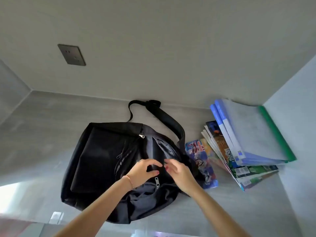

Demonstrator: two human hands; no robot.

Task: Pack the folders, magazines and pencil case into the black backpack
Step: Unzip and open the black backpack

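Observation:
The black backpack [100,156] lies flat on the grey counter, its main zipper partly undone and grey lining showing. My left hand [142,171] pinches the backpack's edge by the zipper opening. My right hand [178,175] grips the opposite edge of the same opening, close beside the left. To the right of the bag lies a colourful printed pencil case [201,163]. Beyond it sit stacked magazines [246,173], and on top of them blue and clear folders [246,132] with one green spine.
The grey counter [42,134] is boxed in by a back wall with a dark power socket [71,54] and by side walls left and right. The backpack's strap [168,118] loops toward the back wall. The counter's front edge runs along the bottom left.

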